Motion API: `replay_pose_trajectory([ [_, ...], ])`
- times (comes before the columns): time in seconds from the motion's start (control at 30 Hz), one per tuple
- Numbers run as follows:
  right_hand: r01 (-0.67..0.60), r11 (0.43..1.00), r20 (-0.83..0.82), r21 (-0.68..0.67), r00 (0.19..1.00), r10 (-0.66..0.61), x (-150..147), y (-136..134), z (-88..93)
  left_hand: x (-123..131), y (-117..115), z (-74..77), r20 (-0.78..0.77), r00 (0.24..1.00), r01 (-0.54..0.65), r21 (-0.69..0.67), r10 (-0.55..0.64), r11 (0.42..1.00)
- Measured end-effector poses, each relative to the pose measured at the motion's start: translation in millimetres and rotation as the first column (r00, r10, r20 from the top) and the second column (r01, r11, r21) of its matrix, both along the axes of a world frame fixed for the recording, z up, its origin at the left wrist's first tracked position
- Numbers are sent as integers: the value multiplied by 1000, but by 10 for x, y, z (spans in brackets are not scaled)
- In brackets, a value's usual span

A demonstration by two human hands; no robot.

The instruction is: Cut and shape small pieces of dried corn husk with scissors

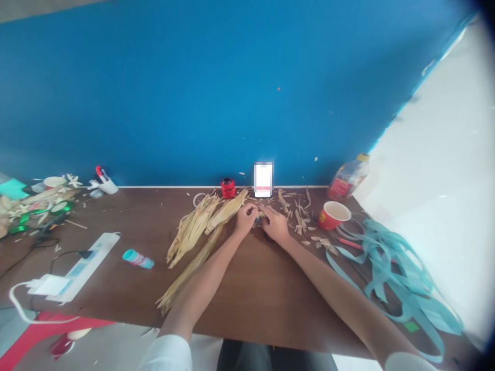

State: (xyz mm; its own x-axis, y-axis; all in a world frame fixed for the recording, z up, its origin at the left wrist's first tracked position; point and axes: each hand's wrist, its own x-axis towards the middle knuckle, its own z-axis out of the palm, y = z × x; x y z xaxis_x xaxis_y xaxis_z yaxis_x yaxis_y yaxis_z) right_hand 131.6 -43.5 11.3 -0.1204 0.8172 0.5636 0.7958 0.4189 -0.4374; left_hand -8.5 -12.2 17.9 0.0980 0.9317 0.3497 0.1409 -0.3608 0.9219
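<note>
My left hand (246, 218) and my right hand (275, 224) are close together at the back of the brown table. The fingers of both are bent inward around something small between them, which they mostly hide; I cannot make out what it is. Dried corn husks (195, 226) lie just left of my left hand, in long pale yellow strips. Beyond my hands a bright phone (263, 180) leans upright against the wall. Torn brown husk scraps (299, 216) are scattered to the right of my right hand.
A red round container (228, 188) stands behind the husks. Rightward are a red paper cup (333, 216), a bottle (348, 179) and tangled teal ribbon (398, 273). A blue tube (138, 258), a power strip (85, 265) and a pen cup (108, 186) occupy the left.
</note>
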Motion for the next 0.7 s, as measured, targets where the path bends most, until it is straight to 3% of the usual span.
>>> replay_pose_trajectory([
  [0.23,32,997,-58,76,998,-28,7,-24,25,16,16,-26,69,997,24,-1,-24,1000],
  [0.5,-21,997,-77,72,997,26,31,11,-15,9,26,-40,128,991,58,-117,-43,991],
  [0.7,-48,995,-116,93,992,58,30,22,-35,23,15,-17,163,986,62,-127,-41,990],
])
